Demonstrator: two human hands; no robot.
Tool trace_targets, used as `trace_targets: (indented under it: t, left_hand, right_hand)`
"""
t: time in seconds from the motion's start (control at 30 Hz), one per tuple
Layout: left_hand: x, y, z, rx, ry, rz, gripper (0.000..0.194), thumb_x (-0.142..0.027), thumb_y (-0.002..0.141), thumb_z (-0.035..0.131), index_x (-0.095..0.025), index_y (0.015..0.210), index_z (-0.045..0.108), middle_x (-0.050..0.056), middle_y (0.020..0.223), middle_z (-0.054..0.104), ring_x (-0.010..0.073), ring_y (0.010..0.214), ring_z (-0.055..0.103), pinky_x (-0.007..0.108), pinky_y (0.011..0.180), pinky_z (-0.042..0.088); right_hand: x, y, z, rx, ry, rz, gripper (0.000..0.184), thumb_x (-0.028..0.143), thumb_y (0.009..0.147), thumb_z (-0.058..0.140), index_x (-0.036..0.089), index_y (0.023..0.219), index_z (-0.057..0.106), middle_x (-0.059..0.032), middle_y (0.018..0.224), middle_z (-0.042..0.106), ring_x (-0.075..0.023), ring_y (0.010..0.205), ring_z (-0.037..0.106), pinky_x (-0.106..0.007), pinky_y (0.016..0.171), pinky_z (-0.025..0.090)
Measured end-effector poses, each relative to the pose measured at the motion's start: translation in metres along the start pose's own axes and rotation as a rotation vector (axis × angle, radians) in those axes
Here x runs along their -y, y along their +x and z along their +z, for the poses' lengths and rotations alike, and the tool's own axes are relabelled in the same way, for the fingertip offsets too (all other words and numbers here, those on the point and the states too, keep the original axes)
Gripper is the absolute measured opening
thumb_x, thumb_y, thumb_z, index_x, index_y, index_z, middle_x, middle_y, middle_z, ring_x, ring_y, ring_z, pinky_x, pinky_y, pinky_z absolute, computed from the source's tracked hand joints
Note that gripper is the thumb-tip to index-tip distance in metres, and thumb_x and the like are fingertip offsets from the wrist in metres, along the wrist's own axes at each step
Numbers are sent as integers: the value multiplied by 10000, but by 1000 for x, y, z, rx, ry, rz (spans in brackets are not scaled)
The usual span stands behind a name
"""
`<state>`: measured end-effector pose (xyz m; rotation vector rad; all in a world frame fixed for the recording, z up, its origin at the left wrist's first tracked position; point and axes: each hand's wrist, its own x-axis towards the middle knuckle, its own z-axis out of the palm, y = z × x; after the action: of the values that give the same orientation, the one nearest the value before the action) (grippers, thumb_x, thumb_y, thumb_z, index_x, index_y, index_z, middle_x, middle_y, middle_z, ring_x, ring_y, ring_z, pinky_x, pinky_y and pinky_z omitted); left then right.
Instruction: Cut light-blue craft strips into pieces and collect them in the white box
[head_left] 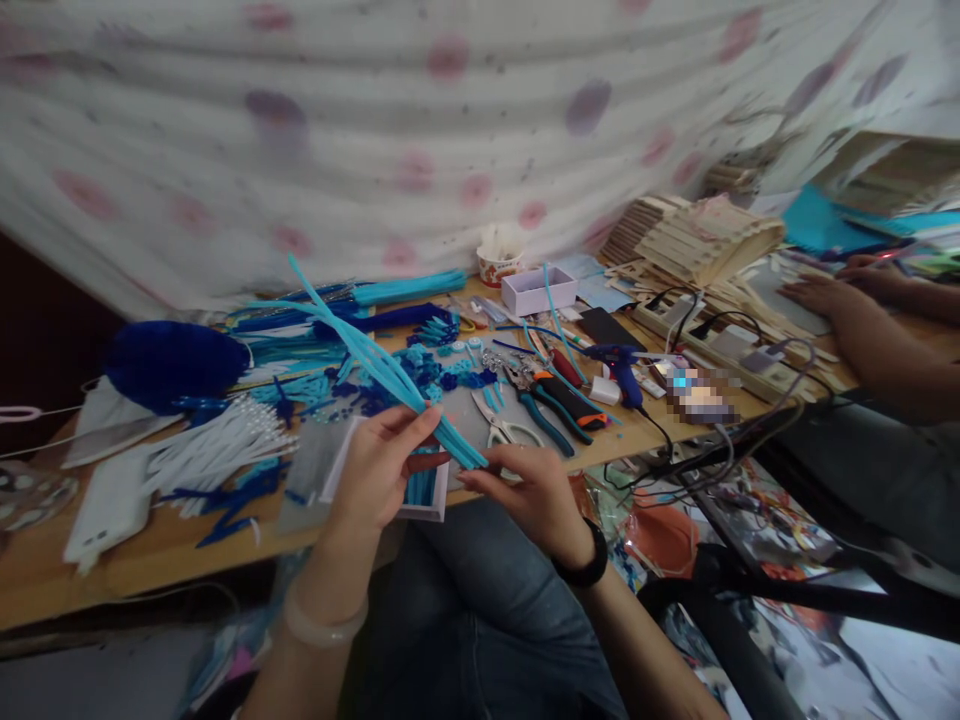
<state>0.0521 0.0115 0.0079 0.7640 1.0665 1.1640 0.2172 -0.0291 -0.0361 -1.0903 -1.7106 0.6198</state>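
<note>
A bundle of light blue pipe cleaners (369, 352) slants across the middle of the view, its upper ends fanned out to the left. My left hand (381, 462) is closed around the lower part of the bundle, thumb on top. At the bundle's lower end, the fingertips of my right hand (534, 492) pinch the tips. Under my hands, a small white tray (436, 512) with blue pieces in it is partly hidden. Scissors (517, 434) lie just behind my right hand, beside several pliers (551, 412).
Dark and light blue pipe-cleaner pieces (409, 372) cover the table's middle. To the left are white stems (225, 445) and a white phone (112, 510). A blue glue gun (622, 375), power strip (739, 375) and cables lie right. Another person's hand (810, 300) works at far right.
</note>
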Motion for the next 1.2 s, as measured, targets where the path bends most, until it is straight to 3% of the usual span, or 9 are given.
trace_targets:
  t: [0.1, 0.23, 0.47, 0.7, 0.8, 1.03, 1.2]
  left_hand:
    - [0, 0, -2, -15, -12, 16, 373, -352, 468, 969, -137, 678, 748, 1, 639, 729, 127, 569, 674, 190, 473, 576]
    - [0, 0, -2, -18, -26, 25, 376, -345, 466, 972, -132, 688, 756, 7, 665, 741, 121, 574, 675, 188, 480, 586]
    - [8, -1, 0, -45, -27, 88, 372, -348, 480, 965, -127, 692, 755, -2, 651, 718, 119, 576, 667, 198, 487, 592]
    - [21, -4, 0, -73, -15, 153, 359, -365, 528, 944, -141, 752, 775, 21, 709, 766, 158, 637, 718, 221, 540, 614]
    - [28, -6, -1, -68, -18, 164, 334, -370, 567, 928, -145, 764, 780, 38, 745, 784, 177, 667, 732, 239, 560, 621]
    - [33, -6, -7, -48, 39, 148, 319, -379, 594, 915, -151, 791, 811, 70, 854, 805, 209, 750, 744, 246, 587, 616]
    - [28, -6, -8, -17, 32, 120, 297, -384, 576, 924, -151, 717, 806, 37, 729, 781, 160, 679, 719, 206, 586, 609]
  right_hand:
    - [0, 0, 1, 67, 179, 105, 455, 606, 886, 626, 182, 767, 741, -33, 620, 707, -147, 559, 624, -242, 543, 440]
    - [-5, -2, 5, 212, 593, 247, 503, 586, 959, 523, 167, 828, 768, -59, 714, 752, -151, 607, 685, -248, 602, 532]
    - [-6, -4, 14, 116, 736, 358, 448, 573, 917, 595, 182, 819, 788, -46, 714, 768, -133, 527, 670, -240, 544, 541]
    - [-3, -1, 22, -163, 675, 455, 300, 466, 764, 799, 189, 877, 791, -28, 669, 758, -174, 581, 732, -217, 479, 532]
    - [-2, -1, 25, -205, 627, 449, 246, 415, 766, 804, 181, 842, 783, -28, 664, 761, -171, 566, 735, -211, 477, 541]
    - [2, -3, 18, -107, 396, 307, 142, 313, 861, 722, 196, 909, 784, -33, 757, 788, -170, 618, 760, -208, 529, 584]
    - [2, 0, 7, -11, 284, 206, 142, 277, 903, 679, 203, 954, 789, -38, 819, 798, -164, 666, 766, -214, 602, 601]
